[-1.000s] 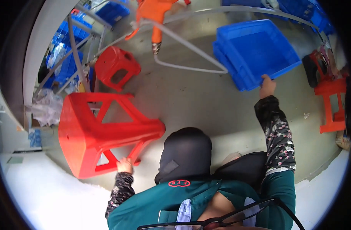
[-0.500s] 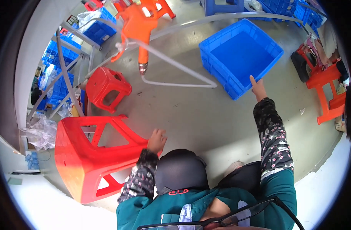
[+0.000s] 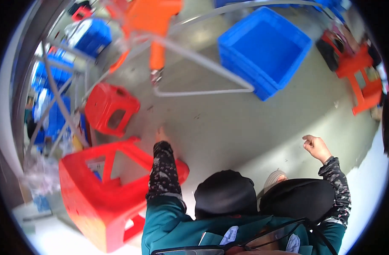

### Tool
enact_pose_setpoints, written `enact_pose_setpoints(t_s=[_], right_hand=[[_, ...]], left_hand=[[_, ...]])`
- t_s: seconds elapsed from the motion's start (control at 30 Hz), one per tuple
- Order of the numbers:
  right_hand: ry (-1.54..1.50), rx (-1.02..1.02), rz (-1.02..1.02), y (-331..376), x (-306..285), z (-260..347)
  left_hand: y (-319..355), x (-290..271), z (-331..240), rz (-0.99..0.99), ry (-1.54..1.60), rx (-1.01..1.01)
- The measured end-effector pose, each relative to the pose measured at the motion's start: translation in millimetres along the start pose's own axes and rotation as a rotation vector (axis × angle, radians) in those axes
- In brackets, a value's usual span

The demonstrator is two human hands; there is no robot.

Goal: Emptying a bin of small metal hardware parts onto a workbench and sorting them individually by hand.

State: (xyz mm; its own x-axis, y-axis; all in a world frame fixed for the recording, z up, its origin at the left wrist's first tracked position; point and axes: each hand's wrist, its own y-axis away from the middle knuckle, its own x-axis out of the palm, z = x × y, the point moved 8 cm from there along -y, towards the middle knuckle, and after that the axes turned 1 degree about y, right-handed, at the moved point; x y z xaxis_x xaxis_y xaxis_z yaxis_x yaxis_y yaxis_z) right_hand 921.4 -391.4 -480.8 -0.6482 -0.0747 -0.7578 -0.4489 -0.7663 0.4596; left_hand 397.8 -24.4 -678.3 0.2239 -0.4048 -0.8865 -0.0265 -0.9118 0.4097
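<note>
My left hand (image 3: pixel 161 135), blurred, reaches out above the floor just past a large red plastic stool (image 3: pixel 90 204) that lies tipped on my left. Nothing shows in its grasp, and its fingers are smeared. My right hand (image 3: pixel 316 148) hovers over the floor at the right, fingers loosely bent and apart, holding nothing. Farther off stands a blue plastic crate (image 3: pixel 266 51), its bare bottom showing; the right hand is well away from it. A smaller red stool (image 3: pixel 111 108) sits beyond the left hand.
An orange tool (image 3: pixel 154 25) with a metal joint and bent pale tube hangs close in front. A pale metal frame (image 3: pixel 60 100) and blue bins (image 3: pixel 92 38) stand left. At right is an orange-red stool (image 3: pixel 360 68) with things on it.
My right hand has let go of the crate's near edge and drawn back toward me. My left hand has reached forward beside the tipped stool. The view has shifted.
</note>
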Motion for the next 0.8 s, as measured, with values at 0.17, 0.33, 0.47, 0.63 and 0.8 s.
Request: enact_pose_setpoints(t_s=[0.17,0.33,0.47,0.63,0.8], right_hand=[[-0.097,0.294,-0.070,60,-14,-56],[-0.168,0.387,-0.009,91,4,-59],[-0.126,0.368,0.072,102,11,-54],[-0.100,0.372,0.034,103,8,-59],[-0.080,0.259,0.080,75,14,-41]], left_hand=[[-12,6,-33,-0.022,1.281,-0.378],[-44,6,-18,0.010,-0.146,0.127],[-40,8,-30,-0.066,-0.197,0.117],[-24,13,-52,-0.070,-0.044,0.145],[4,55,-65,0.036,0.081,0.284]])
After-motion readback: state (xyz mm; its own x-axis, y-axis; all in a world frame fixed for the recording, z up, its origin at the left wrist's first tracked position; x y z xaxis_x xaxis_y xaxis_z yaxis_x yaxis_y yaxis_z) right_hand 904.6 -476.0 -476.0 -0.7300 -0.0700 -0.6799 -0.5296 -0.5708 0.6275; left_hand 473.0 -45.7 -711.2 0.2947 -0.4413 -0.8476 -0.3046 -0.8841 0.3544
